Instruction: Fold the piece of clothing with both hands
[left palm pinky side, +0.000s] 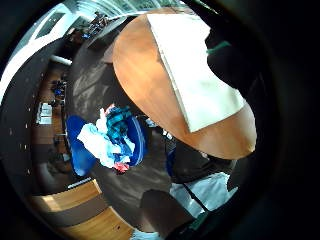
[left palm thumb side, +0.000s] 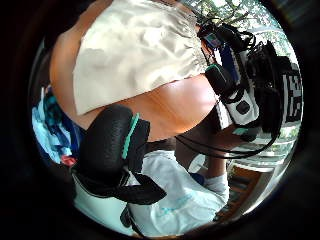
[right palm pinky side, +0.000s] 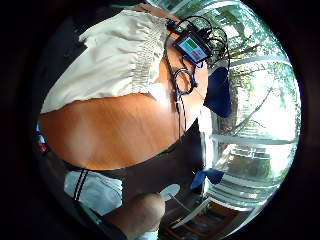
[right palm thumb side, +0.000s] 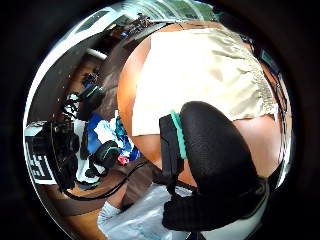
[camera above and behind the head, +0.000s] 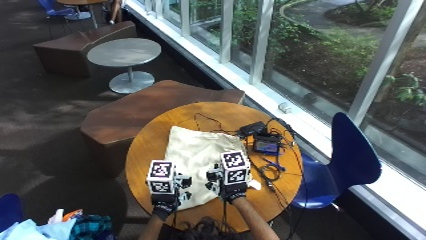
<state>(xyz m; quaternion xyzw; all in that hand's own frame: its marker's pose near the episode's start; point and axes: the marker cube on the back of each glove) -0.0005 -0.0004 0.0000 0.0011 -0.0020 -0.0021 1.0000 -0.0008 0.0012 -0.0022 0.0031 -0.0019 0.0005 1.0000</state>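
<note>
As both gloved hands hovered over the near edge of a round wooden table, the left hand and the right hand sat side by side above the near hem of a cream garment, neither appearing to grip cloth; whether their fingers were curled or straight could not be told from these pictures. Spread nearly flat, the garment lay in the middle of the tabletop, its gathered waistband toward the far side. It looked light, thin and limp, likely to slide on the smooth wood and to wrinkle, so pinching the two near corners seemed the surest hold for a fold. Just beside the waistband a small device and its cables rested near the window side, with a blue chair beyond
</note>
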